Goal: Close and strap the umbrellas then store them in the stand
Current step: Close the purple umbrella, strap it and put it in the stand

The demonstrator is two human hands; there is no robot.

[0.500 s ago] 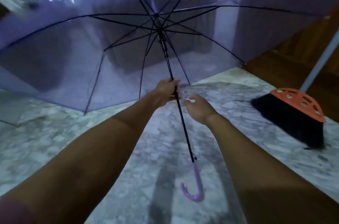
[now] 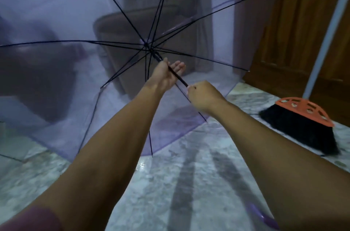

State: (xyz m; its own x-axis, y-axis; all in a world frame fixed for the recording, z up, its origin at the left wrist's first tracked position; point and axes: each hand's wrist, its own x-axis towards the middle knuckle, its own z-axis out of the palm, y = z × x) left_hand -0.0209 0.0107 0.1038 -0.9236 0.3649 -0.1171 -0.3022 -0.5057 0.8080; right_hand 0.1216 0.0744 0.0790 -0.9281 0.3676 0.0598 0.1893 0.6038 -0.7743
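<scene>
An open umbrella with a see-through purple canopy and black ribs fills the upper left of the head view, its rim low over the floor. Its black shaft runs from the hub down to the right. My left hand sits on the shaft just below the runner, thumb over it and fingers spread behind. My right hand is closed around the shaft lower down. The purple hooked handle peeks out under my right forearm at the bottom.
A broom with an orange head and black bristles leans at the right, its grey pole rising past a wooden door. A dark armchair shows through the canopy. The floor is grey marble tile.
The umbrella has tipped down and swung closer, hub now lower and rim near the floor. My right hand has closed on the shaft. My left hand has slid up toward the runner.
</scene>
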